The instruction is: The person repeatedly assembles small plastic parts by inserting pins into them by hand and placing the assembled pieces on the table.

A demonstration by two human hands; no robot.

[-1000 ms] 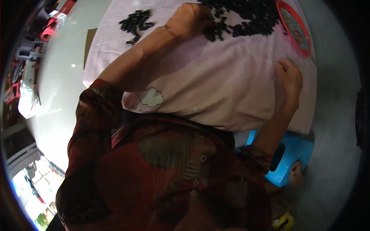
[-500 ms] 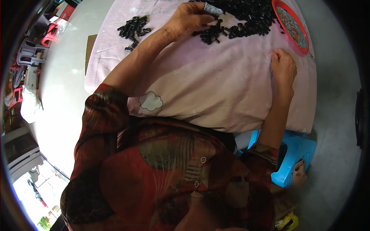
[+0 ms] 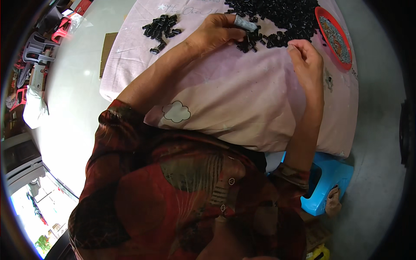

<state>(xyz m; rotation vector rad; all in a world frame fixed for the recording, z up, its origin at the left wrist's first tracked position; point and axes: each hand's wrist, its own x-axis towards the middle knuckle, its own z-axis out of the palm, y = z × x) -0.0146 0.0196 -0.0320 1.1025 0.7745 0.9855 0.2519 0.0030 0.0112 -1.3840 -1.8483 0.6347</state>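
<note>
My left hand [image 3: 215,34] is at the near edge of a large heap of small black cylindrical pieces [image 3: 288,17]. Its index finger wears a grey wrap [image 3: 245,24]. Thumb and index come together over the pieces; anything between them is too small to make out. To the right, my right hand [image 3: 308,63] hovers by the heap's near side, fingers curled and thumb against them, its contents hidden. A smaller group of the black pieces [image 3: 160,28] lies left of my left hand. Right of the heap is a red tray [image 3: 347,65] of small silvery metal parts.
A pink patterned cloth [image 3: 225,99] covers the work surface in front of me. A blue plastic stool [image 3: 318,203] stands below at the right. At the far left are grey chairs [image 3: 37,47] and a white bag [image 3: 34,108] on the floor.
My right hand has moved away from me and leftward, from the cloth up to the heap. My left hand stays at the heap's edge. The view has shifted slightly.
</note>
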